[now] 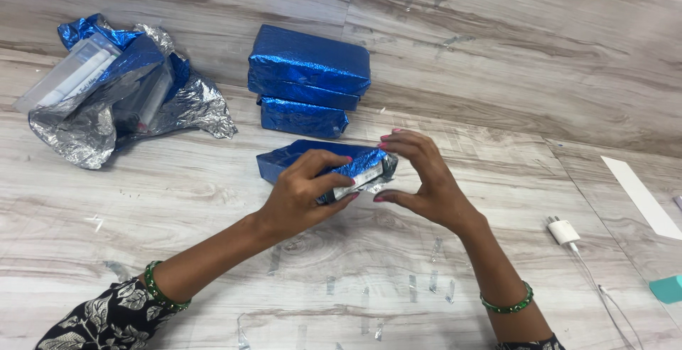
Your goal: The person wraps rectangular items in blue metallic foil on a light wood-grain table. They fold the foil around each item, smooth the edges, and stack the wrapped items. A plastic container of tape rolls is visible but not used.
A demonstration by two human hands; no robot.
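At the far left of the pale wood-grain worktop [177, 201] lies a crumpled heap of blue and silver foil wrapping [114, 101], with a clear rectangular plastic box [71, 73] carrying a white label resting on it. To the right of the heap, nearer the middle, three blue foil-wrapped rectangular packages stand in a stack [307, 80], the top one largest and set slightly askew.

Just in front of the stack lies a half-wrapped blue foil package [298, 157], its right end open, showing silver foil lining and a white strip with dark print too small to make out. The left hand [302, 194] curls over this package from the near side, fingers [334, 160] pressed on its top and thumb under the open end, gripping it. The right hand [419, 179] meets the same end, its fingers arched and partly open, fingertips touching the foil flap. Each wrist wears a green bangle.

Short strips of clear tape [433, 282] stick to the worktop near the forearms. Further right sit a white charger plug with cable [565, 231], a white paper strip [643, 195] and a teal block [668, 288] at the edge.
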